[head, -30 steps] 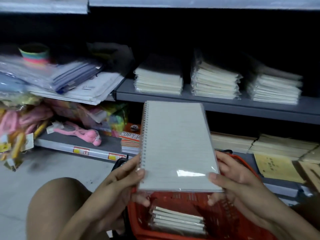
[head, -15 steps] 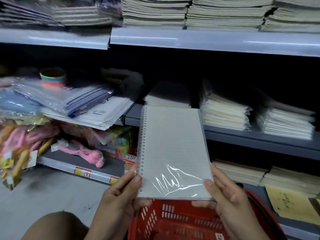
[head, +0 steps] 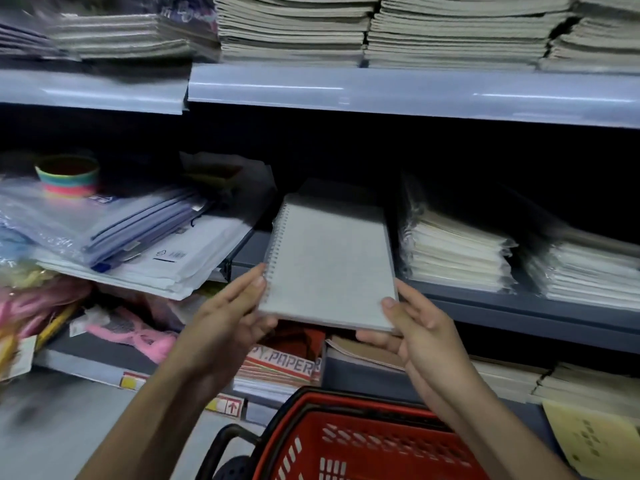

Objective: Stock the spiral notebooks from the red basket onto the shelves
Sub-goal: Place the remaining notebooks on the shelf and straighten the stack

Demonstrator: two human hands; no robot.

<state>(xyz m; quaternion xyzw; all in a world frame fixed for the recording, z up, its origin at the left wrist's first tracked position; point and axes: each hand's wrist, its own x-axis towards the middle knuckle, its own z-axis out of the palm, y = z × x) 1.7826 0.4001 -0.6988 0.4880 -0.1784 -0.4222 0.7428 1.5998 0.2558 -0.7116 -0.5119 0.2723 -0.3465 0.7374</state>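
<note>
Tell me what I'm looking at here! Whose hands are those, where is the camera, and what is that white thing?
No machine here: these are a person's two bare hands. The camera sits on the person's head and looks forward and down, so you see what they see. The left hand and the right hand hold a spiral notebook by its near corners, lifted in front of a grey shelf. Its wire spiral runs down the left edge. On that shelf, to the right, lie wrapped stacks of notebooks. To the left lie plastic folders and a rainbow-coloured ring. Below the hands stands a red basket. You cannot see inside it here.
</note>
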